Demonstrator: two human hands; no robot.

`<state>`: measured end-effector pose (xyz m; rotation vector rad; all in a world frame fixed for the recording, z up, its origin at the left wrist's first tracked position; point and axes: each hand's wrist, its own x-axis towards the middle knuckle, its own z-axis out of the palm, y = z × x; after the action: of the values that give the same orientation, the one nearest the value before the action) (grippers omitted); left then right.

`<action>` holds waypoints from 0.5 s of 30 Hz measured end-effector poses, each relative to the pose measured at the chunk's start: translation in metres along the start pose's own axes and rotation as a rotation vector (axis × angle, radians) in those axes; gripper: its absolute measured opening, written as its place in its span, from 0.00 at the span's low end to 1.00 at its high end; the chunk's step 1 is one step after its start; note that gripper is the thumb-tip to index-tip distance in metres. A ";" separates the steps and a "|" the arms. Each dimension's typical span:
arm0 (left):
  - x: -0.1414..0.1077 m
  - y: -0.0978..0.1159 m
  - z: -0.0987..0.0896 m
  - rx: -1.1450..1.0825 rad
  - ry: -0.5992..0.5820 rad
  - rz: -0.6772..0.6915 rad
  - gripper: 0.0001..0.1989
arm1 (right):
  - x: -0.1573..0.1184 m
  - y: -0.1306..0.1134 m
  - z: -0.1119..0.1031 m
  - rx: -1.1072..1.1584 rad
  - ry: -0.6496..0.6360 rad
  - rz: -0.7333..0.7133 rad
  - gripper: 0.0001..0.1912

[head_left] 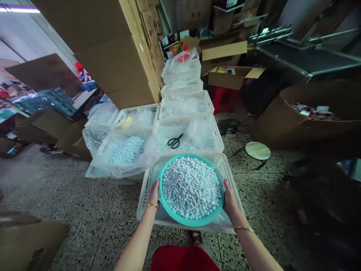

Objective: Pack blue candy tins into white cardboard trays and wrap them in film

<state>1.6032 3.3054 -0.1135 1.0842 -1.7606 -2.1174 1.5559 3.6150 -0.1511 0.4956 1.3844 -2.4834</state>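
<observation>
The left hand (153,196) and right hand (230,199) grip a teal plastic basin (191,222) at opposite sides of its rim, fingers closed on it. Heaped with white pellets (191,187), it is over a white plastic crate (144,199) on the terrazzo floor (84,210).

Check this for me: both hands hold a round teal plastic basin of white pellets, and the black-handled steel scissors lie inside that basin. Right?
Not quite. The black-handled steel scissors are not in the round teal plastic basin. The head view shows them in the next white plastic crate, on clear plastic sheeting. The left hand and right hand do hold the basin of white pellets.
</observation>
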 end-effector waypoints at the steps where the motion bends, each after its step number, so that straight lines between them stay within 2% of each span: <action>1: 0.001 -0.002 0.002 -0.025 -0.012 -0.024 0.17 | 0.001 -0.002 0.001 0.025 0.007 0.063 0.34; 3: 0.000 -0.003 0.006 -0.119 -0.044 -0.119 0.19 | 0.004 -0.005 0.001 0.059 0.024 0.155 0.35; 7: -0.005 0.001 0.014 -0.397 -0.078 -0.329 0.23 | 0.008 -0.009 0.003 0.065 0.141 0.154 0.33; 9: -0.007 0.003 0.016 -0.452 -0.065 -0.361 0.25 | 0.006 -0.010 0.005 0.062 0.190 0.138 0.33; 15: -0.010 0.001 0.010 -0.459 0.022 -0.364 0.27 | -0.011 -0.020 0.023 0.004 0.178 0.150 0.32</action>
<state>1.6035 3.3183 -0.1080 1.3490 -1.0348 -2.5261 1.5545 3.6067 -0.1196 0.8075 1.3501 -2.3708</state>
